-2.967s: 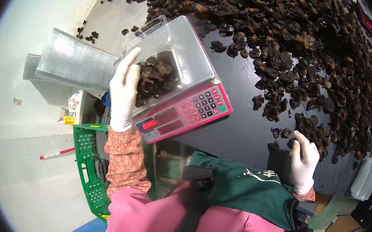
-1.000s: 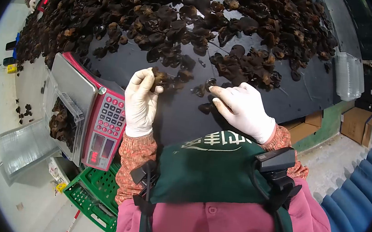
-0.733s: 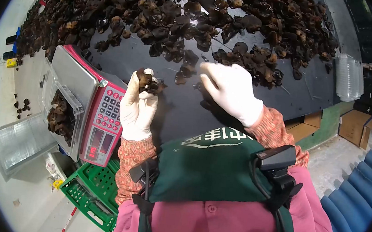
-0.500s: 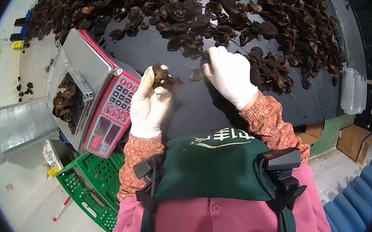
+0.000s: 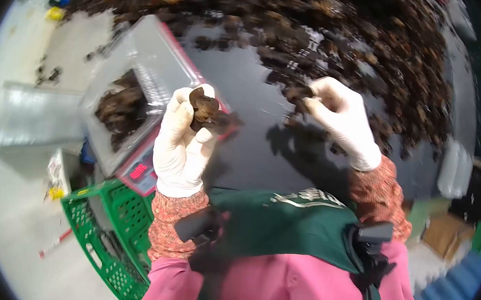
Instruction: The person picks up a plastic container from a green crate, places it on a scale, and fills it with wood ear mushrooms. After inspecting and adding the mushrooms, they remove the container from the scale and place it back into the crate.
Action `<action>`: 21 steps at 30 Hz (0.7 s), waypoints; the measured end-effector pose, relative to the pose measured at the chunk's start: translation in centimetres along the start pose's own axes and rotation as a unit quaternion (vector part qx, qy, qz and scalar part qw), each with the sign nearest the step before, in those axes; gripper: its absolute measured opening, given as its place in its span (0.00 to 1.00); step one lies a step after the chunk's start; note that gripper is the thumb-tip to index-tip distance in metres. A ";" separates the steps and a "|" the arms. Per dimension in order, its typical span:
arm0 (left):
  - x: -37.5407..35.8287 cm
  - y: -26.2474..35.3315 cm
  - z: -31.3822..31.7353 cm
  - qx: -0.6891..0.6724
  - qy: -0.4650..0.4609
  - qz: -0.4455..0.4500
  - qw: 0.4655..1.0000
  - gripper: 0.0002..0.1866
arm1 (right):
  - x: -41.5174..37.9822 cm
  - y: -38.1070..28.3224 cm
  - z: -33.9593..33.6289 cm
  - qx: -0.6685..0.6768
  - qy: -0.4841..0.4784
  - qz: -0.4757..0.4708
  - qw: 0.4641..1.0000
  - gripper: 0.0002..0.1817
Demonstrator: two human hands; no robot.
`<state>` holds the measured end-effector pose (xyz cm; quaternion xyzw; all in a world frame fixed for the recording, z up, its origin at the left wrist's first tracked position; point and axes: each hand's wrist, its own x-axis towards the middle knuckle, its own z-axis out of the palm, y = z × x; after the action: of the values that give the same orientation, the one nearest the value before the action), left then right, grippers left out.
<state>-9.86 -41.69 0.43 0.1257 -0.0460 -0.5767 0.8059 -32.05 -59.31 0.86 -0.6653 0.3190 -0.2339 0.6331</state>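
My left hand, in a white glove, is closed around a few brown wood ear pieces beside the scale. White-gloved too, my right hand pinches a dark wood ear piece between thumb and fingertips, raised over the front edge of the wood ear pile. A clear plastic box with brown wood ear pieces inside rests on the scale, at the left. The view is blurred by motion.
A stack of clear trays lies at the left. Below the scale stands a green crate. Clear containers are at the table's right edge, with a cardboard box on the floor beyond.
My right hand has moved right and down, its pinch now showing a dark piece. The camera view has shifted, and the scale's keypad is now mostly hidden behind the left hand.
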 end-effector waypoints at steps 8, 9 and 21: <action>-7.0 12.7 4.9 0.509 0.141 0.484 0.697 0.11 | 7.5 -8.9 11.8 -0.169 -0.097 -0.315 0.929 0.09; -7.4 13.0 4.6 0.544 0.166 0.499 0.654 0.11 | 8.3 -8.8 13.9 -0.184 -0.069 -0.387 0.901 0.08; -6.7 13.4 0.5 0.820 0.172 0.237 0.491 0.15 | 13.2 -7.3 23.4 -0.497 -0.199 -0.527 0.659 0.07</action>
<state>0.09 -31.37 4.84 0.8111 -0.3868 -0.0327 0.4375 -5.26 -52.63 4.77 -0.9684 -0.1504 -0.1969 0.0269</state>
